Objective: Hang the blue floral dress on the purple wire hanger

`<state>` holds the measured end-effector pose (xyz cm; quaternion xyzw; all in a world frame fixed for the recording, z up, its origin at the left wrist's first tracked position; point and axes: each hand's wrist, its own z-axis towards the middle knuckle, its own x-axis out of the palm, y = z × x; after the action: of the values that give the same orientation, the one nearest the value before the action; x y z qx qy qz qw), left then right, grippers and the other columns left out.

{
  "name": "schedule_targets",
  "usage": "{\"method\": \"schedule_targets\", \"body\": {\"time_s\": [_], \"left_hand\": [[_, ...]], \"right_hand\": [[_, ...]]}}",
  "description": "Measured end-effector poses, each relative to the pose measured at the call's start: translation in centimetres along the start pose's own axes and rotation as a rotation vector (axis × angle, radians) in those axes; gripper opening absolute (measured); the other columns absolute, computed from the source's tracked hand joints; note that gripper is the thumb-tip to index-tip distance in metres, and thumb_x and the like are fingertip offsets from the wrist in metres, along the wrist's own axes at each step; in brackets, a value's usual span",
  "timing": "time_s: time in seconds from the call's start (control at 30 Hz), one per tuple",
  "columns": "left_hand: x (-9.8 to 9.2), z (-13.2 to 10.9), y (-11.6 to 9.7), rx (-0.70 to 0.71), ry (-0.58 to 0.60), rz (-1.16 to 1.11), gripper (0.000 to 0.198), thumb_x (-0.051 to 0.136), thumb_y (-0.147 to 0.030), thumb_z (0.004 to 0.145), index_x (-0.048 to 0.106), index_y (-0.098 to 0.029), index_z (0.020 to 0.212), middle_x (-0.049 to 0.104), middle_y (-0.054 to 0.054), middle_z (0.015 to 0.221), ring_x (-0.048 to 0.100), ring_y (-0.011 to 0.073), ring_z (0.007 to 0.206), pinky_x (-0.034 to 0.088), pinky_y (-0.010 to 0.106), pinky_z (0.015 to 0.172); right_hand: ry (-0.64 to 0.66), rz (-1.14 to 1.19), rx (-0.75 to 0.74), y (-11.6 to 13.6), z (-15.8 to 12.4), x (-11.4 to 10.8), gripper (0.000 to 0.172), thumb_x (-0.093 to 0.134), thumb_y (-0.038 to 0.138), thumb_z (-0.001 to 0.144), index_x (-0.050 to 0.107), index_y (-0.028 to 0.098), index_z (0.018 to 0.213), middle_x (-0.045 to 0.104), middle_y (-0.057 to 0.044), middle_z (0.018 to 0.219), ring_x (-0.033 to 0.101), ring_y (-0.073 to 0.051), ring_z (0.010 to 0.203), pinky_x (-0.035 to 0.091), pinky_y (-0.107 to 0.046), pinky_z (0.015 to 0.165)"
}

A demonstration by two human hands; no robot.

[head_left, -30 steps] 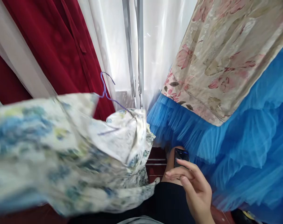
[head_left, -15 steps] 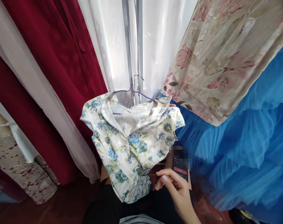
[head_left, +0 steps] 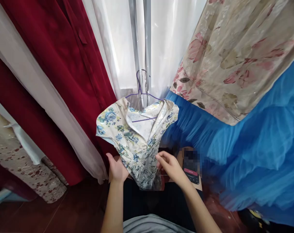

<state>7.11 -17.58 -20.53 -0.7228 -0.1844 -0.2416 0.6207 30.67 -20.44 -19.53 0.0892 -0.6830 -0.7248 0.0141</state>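
A white blouse with blue and yellow-green flowers hangs in front of me on a purple hanger. Its neck is open and its lower part is gathered into wrinkles. My left hand is at the blouse's lower left edge, palm up and thumb spread, with its fingers partly hidden behind the cloth. At the opposite side edge, my right hand has its fingers bent together against the cloth, seemingly pinching it.
Grey upright strips stand before white fabric behind the hanger. Dark red drapes hang at left. A floral cloth and blue ruffled tulle fill the right. A phone rests on my thigh.
The blouse has turned, and more of the hanger and its hook shows. My left hand has come from behind the right shoulder to the lower left edge. My right hand has risen to the side.
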Motion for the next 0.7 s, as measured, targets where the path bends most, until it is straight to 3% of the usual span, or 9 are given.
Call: {"method": "schedule_targets", "body": {"time_s": [0.07,0.13,0.2,0.33,0.57,0.63,0.7], "left_hand": [[-0.6,-0.8,0.0,0.071,-0.028,0.075,0.089,0.069,-0.083,0.068,0.064,-0.027,0.137,0.066,0.014,0.137,0.055,0.0388,0.135,0.047,0.05,0.109],[-0.5,-1.0,0.0,0.14,-0.066,0.216,0.071,0.085,-0.058,0.069,0.068,-0.028,0.131,0.071,0.011,0.131,0.059,0.0358,0.131,0.047,0.045,0.109],[0.1,-1.0,0.1,0.172,-0.139,0.326,0.06,0.087,-0.042,0.07,0.071,-0.026,0.125,0.074,0.009,0.122,0.064,0.0339,0.126,0.049,0.042,0.106],[1.5,-1.0,0.7,0.167,-0.271,0.304,0.05,0.084,-0.039,0.069,0.074,-0.024,0.115,0.077,0.01,0.108,0.07,0.0347,0.113,0.055,0.043,0.094],[1.7,-0.8,0.8,0.192,-0.256,0.318,0.051,0.078,-0.034,0.071,0.068,-0.017,0.117,0.075,0.012,0.109,0.068,0.0339,0.112,0.053,0.044,0.097],[1.4,-0.1,1.3,0.356,-0.378,0.333,0.053,0.076,-0.033,0.075,0.062,-0.017,0.122,0.07,0.013,0.117,0.065,0.0322,0.117,0.05,0.045,0.102],[1.3,0.4,2.1,0.654,-0.61,0.418,0.056,0.076,-0.03,0.076,0.054,-0.021,0.126,0.061,0.013,0.132,0.057,0.0297,0.128,0.044,0.045,0.11]], "right_hand": [[-0.004,0.01,-0.029,0.4,3.0,1.0,0.038,0.062,0.06,0.092,0.061,0.022,0.09,0.068,-0.001,0.071,0.06,-0.018,0.062,0.045,-0.029,0.059],[0.045,0.09,-0.03,0.7,5.6,2.3,0.041,0.062,0.063,0.09,0.057,0.023,0.085,0.066,0.0,0.068,0.055,-0.016,0.055,0.04,-0.028,0.052],[0.087,0.168,-0.016,0.9,7.2,3.6,0.044,0.06,0.066,0.089,0.055,0.023,0.079,0.062,0.001,0.06,0.049,-0.014,0.047,0.034,-0.027,0.047],[0.044,0.204,-0.019,0.5,8.0,4.5,0.045,0.055,0.064,0.09,0.055,0.022,0.074,0.053,0.004,0.049,0.04,-0.012,0.041,0.029,-0.026,0.045],[0.011,0.195,-0.082,0.2,7.6,4.1,0.039,0.064,0.055,0.087,0.061,0.02,0.071,0.054,0.004,0.049,0.04,-0.012,0.045,0.028,-0.026,0.049],[-0.041,0.211,-0.108,0.1,7.0,4.1,0.038,0.06,0.052,0.089,0.061,0.02,0.07,0.051,0.004,0.05,0.04,-0.011,0.047,0.028,-0.026,0.05],[-0.094,0.219,-0.116,0.0,6.2,3.9,0.038,0.058,0.049,0.091,0.061,0.02,0.067,0.048,0.005,0.048,0.037,-0.011,0.046,0.027,-0.027,0.05]]}}
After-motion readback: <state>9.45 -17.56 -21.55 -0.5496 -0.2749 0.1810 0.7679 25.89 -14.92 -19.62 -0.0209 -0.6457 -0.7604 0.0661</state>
